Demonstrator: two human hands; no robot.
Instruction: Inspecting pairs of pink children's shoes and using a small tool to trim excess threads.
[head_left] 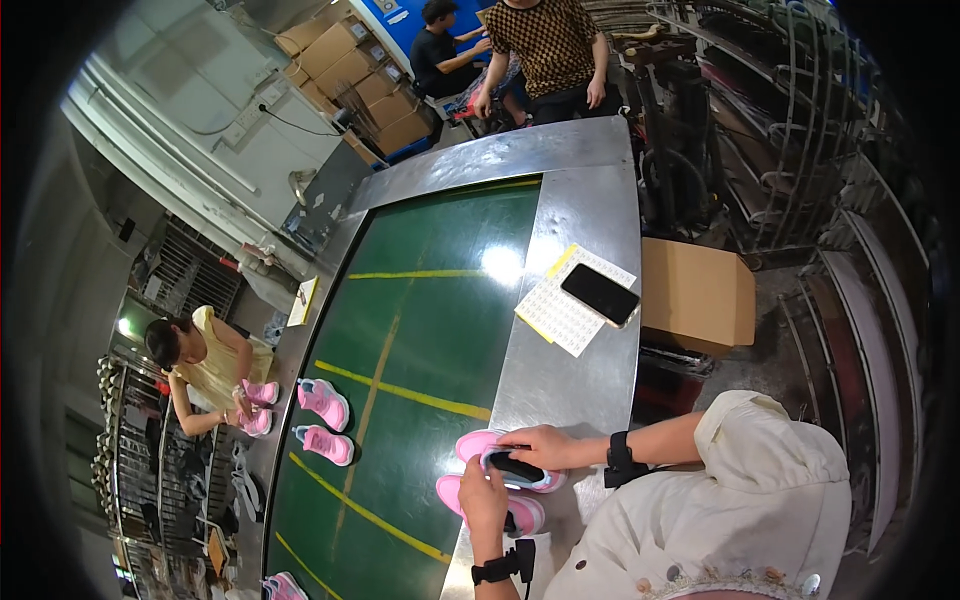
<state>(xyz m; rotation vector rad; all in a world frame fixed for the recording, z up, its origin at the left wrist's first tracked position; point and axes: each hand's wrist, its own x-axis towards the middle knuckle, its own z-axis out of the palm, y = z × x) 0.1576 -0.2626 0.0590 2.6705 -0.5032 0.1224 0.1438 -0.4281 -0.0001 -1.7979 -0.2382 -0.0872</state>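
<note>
A: Where is the pink shoe (475, 443)?
B: On the near right metal border of the desk (560, 385), beside its mate (451, 492). The left hand (485, 497) and right hand (537, 447) both touch it around its opening.
A: And the grip?
B: Fingers hide the contact, so one cannot tell whether either is clamped on it.
A: The surface?
B: A green panel (420, 335) crossed by yellow stripes (405, 391), with two pink sneakers (325, 445) toward the left. Farther up the right border, a black phone (600, 294) lies on a printed sheet (568, 328).
A: The room?
B: An open carton (698, 295) stands right of the desk, metal racks (870, 290) beyond. At left, a co-worker (205, 365) handles pink shoes; at the far end stands another person (545, 50), near stacked boxes (347, 62).
</note>
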